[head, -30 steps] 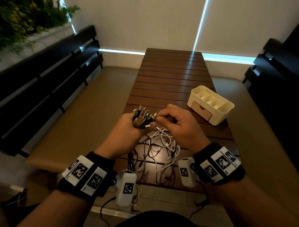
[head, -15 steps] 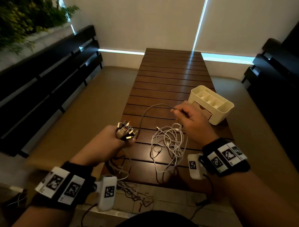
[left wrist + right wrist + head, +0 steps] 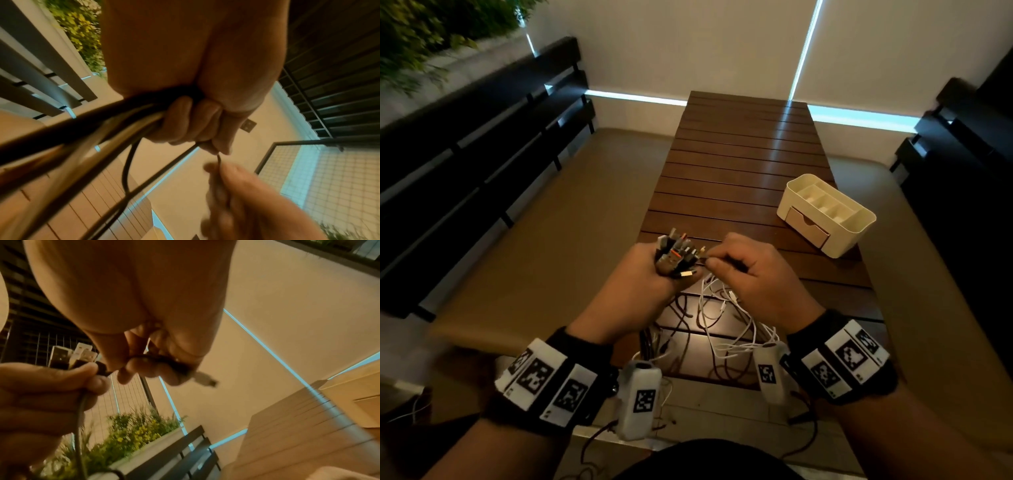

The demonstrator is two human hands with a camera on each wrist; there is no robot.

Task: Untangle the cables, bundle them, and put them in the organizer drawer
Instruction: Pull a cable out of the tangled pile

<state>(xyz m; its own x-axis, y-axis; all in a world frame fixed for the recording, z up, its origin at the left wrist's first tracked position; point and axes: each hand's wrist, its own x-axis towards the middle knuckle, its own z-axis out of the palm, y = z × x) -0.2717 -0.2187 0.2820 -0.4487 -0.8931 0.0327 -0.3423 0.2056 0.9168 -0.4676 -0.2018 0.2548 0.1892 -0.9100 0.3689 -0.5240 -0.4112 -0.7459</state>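
Observation:
My left hand (image 3: 650, 270) grips a bunch of cable plugs (image 3: 678, 253) that stick up out of the fist; the cables (image 3: 86, 129) run out below it. My right hand (image 3: 743, 270) is right beside it and pinches one dark cable (image 3: 164, 360) near its small plug (image 3: 205, 379). Loose white cables (image 3: 726, 318) and dark cables (image 3: 681, 318) hang and lie tangled on the wooden table (image 3: 739, 164) under both hands. The cream organizer (image 3: 825, 212) stands at the table's right, its drawer (image 3: 808, 226) closed.
Dark slatted benches (image 3: 482, 144) run along the left and the right side (image 3: 962, 154). A planter with greenery (image 3: 431, 31) sits at the upper left. The table's near edge is just under my wrists, with cables hanging over it.
My right hand had pulled a cable out to the right toward the organizer and has come back beside the left fist. The left hand has risen again with its plugs.

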